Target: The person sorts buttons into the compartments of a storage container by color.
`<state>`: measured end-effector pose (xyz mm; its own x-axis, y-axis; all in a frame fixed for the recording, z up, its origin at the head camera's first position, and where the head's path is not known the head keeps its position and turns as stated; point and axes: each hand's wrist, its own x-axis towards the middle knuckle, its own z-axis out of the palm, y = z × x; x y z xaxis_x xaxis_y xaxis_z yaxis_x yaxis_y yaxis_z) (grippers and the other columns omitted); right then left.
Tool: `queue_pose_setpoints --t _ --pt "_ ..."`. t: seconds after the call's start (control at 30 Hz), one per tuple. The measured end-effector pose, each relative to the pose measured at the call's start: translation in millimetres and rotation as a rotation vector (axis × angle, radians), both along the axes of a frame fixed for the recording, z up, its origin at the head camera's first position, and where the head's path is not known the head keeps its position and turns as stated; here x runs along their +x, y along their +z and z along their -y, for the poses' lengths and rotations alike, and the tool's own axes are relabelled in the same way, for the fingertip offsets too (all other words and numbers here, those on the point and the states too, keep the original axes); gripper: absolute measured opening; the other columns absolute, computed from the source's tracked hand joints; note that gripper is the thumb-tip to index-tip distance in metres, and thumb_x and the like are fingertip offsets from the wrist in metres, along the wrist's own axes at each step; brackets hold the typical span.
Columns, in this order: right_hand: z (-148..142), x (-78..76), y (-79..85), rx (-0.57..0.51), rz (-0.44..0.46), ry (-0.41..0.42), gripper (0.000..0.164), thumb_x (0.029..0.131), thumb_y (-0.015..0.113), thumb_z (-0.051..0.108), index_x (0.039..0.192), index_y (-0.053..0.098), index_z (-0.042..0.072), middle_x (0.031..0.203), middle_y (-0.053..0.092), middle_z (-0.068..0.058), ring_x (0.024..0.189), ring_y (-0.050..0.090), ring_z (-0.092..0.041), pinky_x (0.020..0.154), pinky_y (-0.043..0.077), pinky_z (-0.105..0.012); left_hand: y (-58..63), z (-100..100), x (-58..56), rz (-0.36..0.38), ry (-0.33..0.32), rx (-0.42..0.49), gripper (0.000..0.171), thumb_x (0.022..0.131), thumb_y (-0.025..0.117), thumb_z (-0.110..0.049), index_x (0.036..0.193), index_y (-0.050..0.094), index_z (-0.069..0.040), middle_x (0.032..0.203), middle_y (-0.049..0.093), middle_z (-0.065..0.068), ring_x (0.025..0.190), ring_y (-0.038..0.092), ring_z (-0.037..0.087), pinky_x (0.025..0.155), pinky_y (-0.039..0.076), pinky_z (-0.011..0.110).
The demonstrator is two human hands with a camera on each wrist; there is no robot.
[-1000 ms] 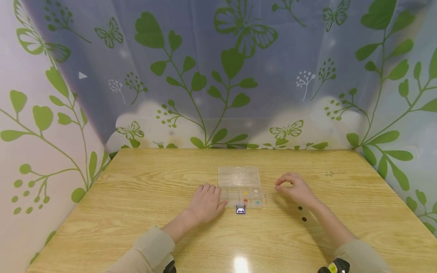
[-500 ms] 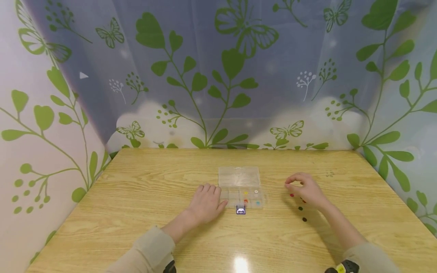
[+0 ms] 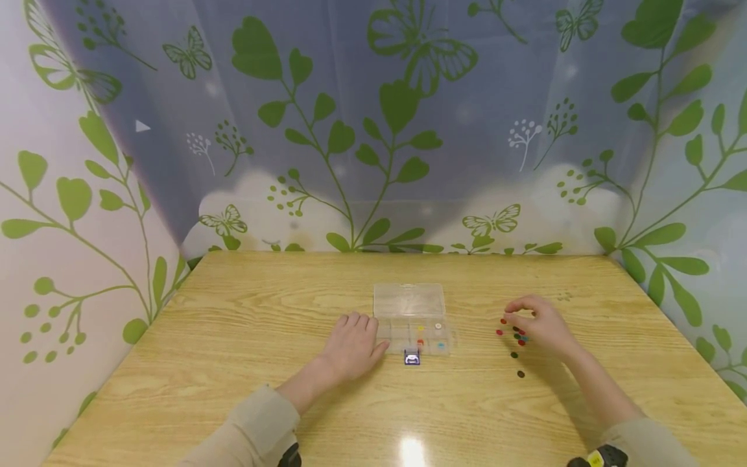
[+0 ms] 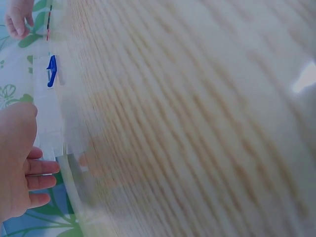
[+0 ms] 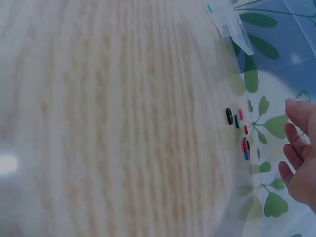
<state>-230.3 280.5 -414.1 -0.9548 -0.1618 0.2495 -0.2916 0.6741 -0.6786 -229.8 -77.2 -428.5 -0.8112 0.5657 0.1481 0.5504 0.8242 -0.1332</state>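
Note:
A clear plastic compartment box [image 3: 399, 333] stands mid-table with its lid [image 3: 408, 299] laid back. My left hand [image 3: 350, 347] rests at its left end, fingers extended. Inside are a few small buttons: yellow [image 3: 421, 329], white [image 3: 438, 326], red [image 3: 420, 342] and blue [image 3: 441, 345]. At the box's front edge is a blue-purple clip-like piece [image 3: 412, 357]. My right hand [image 3: 545, 329] hovers over several loose round buttons [image 3: 522, 343], red, green, blue and black. Its fingers are loosely bent, with nothing visible between them in the right wrist view.
Two dark buttons, one [image 3: 514, 355] behind the other [image 3: 521, 374], lie nearer the front. Some small clear bits [image 3: 564, 296] lie at the back right. A patterned curtain [image 3: 350, 130] encloses the wooden table [image 3: 262, 285].
My right hand has moved right, away from the box, to above the loose buttons, uncovering several of them. My left hand stays at the box.

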Motion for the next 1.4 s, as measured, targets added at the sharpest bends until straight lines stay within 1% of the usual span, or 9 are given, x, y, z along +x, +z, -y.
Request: queue_pose_setpoints --t 0.1,0.23,0.37,0.53,0.73,0.93,1.07,1.23,1.4 --pt "-3 0.0 0.1 0.009 0.006 -0.014 0.018 0.088 0.063 0.012 0.097 0.064 -0.004 0.109 0.057 -0.024 0.108 0.043 -0.042 0.087 0.034 -0.060 0.8 0 -0.1 -0.002 -0.004 0.007 0.043 0.097 0.038 -0.045 0.106 0.051 -0.005 0.102 0.057 0.010 0.101 0.051 0.026 0.091 0.040 0.041" --pt "-7 -3.7 -2.1 0.018 0.039 -0.035 0.022 0.090 0.061 0.016 0.100 0.063 -0.003 0.113 0.054 -0.025 0.114 0.036 -0.045 0.087 0.030 -0.064 1.3 1 -1.1 -0.010 -0.008 0.014 0.043 0.097 0.039 -0.044 0.106 0.051 -0.004 0.103 0.057 0.011 0.102 0.051 0.027 0.091 0.041 0.041" --pt "-10 -10.6 -6.7 0.022 0.056 -0.044 0.025 0.091 0.060 0.018 0.103 0.063 -0.003 0.113 0.053 -0.024 0.113 0.037 -0.044 0.087 0.030 -0.064 1.2 1 -1.6 0.002 -0.002 0.007 0.044 0.097 0.038 -0.045 0.108 0.051 -0.004 0.105 0.057 0.012 0.104 0.051 0.027 0.093 0.040 0.042" --pt "-10 -16.8 -12.1 0.022 0.033 -0.052 0.021 0.090 0.061 0.014 0.099 0.064 -0.005 0.106 0.056 -0.024 0.105 0.044 -0.042 0.081 0.038 -0.056 1.0 1 -1.9 0.004 0.001 0.003 0.044 0.097 0.037 -0.045 0.107 0.051 -0.004 0.104 0.057 0.011 0.104 0.051 0.027 0.092 0.040 0.041" --pt "-10 -19.1 -17.1 0.037 0.057 -0.090 0.022 0.090 0.060 0.015 0.098 0.064 -0.005 0.103 0.055 -0.024 0.100 0.048 -0.039 0.075 0.045 -0.047 2.7 0 -0.6 0.008 0.001 0.002 0.043 0.097 0.037 -0.045 0.106 0.051 -0.005 0.104 0.057 0.011 0.104 0.051 0.026 0.092 0.040 0.041" --pt "-9 -23.7 -24.0 0.090 0.038 -0.105 0.017 0.088 0.063 0.012 0.094 0.066 -0.003 0.096 0.060 -0.019 0.089 0.053 -0.032 0.069 0.045 -0.039 3.1 -1 -0.9 0.020 0.003 0.007 0.043 0.097 0.038 -0.045 0.107 0.051 -0.005 0.105 0.057 0.011 0.104 0.050 0.027 0.092 0.039 0.041" --pt "-7 -24.3 -26.6 0.120 0.033 -0.117 0.014 0.087 0.064 0.012 0.091 0.067 -0.001 0.092 0.061 -0.016 0.084 0.053 -0.028 0.066 0.041 -0.034 2.8 0 -1.0 0.025 0.006 0.010 0.043 0.097 0.038 -0.045 0.107 0.051 -0.005 0.105 0.057 0.011 0.105 0.050 0.027 0.093 0.039 0.041" --pt "-6 -23.1 -28.9 0.130 0.048 -0.140 0.015 0.087 0.063 0.013 0.092 0.067 -0.001 0.096 0.059 -0.019 0.087 0.051 -0.030 0.067 0.040 -0.036 1.6 0 -1.0 0.022 0.006 0.016 0.043 0.097 0.038 -0.045 0.106 0.052 -0.004 0.104 0.057 0.011 0.104 0.051 0.027 0.093 0.040 0.041" --pt "-5 -21.8 -30.1 0.140 0.062 -0.160 0.017 0.087 0.064 0.015 0.093 0.067 0.000 0.099 0.057 -0.021 0.095 0.049 -0.036 0.074 0.039 -0.048 1.6 -1 -0.3 0.024 0.009 0.010 0.044 0.097 0.037 -0.045 0.107 0.052 -0.004 0.104 0.057 0.011 0.103 0.051 0.026 0.093 0.040 0.041"
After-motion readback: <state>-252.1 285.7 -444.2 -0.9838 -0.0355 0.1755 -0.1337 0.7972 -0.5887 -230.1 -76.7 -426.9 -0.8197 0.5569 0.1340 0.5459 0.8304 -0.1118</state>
